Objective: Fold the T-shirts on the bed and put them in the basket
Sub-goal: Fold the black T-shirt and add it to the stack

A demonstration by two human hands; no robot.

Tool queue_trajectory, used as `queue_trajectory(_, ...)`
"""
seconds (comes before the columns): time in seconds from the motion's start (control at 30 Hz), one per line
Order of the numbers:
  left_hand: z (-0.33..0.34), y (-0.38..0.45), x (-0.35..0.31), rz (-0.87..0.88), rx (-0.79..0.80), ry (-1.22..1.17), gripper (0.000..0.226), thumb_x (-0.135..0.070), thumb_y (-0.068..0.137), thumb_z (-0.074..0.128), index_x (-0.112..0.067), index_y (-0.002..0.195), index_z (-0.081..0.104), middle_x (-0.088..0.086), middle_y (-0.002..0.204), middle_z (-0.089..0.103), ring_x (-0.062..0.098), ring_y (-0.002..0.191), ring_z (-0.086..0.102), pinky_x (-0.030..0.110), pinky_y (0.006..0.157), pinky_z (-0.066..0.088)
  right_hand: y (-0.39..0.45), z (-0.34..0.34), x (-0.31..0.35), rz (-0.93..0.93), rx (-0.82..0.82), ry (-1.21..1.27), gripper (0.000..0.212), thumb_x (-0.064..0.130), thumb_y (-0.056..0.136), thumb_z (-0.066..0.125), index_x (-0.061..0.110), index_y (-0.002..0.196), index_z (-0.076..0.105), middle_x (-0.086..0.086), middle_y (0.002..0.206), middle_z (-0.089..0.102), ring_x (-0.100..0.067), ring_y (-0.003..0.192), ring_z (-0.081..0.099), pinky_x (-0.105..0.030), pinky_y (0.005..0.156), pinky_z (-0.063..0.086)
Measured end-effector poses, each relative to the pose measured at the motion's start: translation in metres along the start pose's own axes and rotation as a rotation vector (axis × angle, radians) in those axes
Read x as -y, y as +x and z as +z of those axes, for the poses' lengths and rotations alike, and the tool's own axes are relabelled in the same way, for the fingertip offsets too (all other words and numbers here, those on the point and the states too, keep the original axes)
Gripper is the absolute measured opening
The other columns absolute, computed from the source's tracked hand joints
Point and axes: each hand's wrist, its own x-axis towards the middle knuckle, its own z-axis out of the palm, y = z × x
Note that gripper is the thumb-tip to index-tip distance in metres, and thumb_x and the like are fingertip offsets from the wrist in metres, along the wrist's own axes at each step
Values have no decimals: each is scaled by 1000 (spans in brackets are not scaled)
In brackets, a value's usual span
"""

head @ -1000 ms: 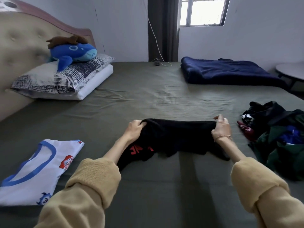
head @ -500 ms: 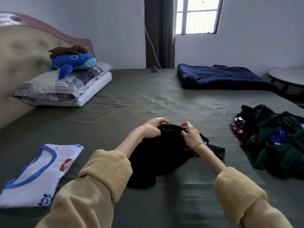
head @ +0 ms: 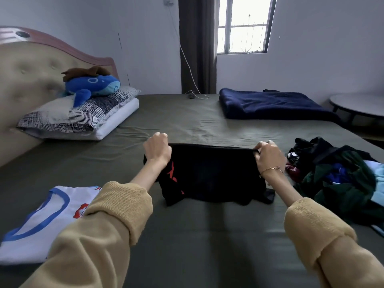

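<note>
- Gripping the black T-shirt by its top edge, left hand and right hand are curling their fingers around it
- T-shirt is hanging stretched between them, its hem touching the bed

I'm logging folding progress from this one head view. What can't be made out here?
- Basket: nowhere in the head view.
- White T-shirt with blue collar trim: right part hidden by the yellow left sleeve.
- Black T-shirt with red print: print partly covered by the left hand; fold count unreadable in the dark cloth.
- Heap of dark clothes: cut off by the right edge; count unclear.
</note>
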Motion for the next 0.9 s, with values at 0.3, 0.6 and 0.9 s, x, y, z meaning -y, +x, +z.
queue_trajectory(0.3,-38,22,-13,-316,111,-286,30,-14,94,44,-7,117,63,19,115,63,28,105,64,30,84,49,17,3,-6,67,226,-64,22,7,92,49,3,108,64,-18,109,64,-33,100,62,-37,83,51)
queue_trajectory(0.6,-36,15,9,-230,1268,4,19,-19,100,43,-11,84,50,0,49,63,5,41,60,13,38,42,3,-8,-16,313,1366,52,23,23,97,50,6,112,45,-14,92,55,-15,49,67,-19,36,45)
queue_trajectory(0.9,6,32,-16,-516,1276,-130,36,-18,104,26,3,83,46,5,63,71,8,27,47,15,29,33,38,24,-2,399,1240,72,42,17,98,47,-6,133,38,-7,115,67,-8,54,67,-22,61,54)
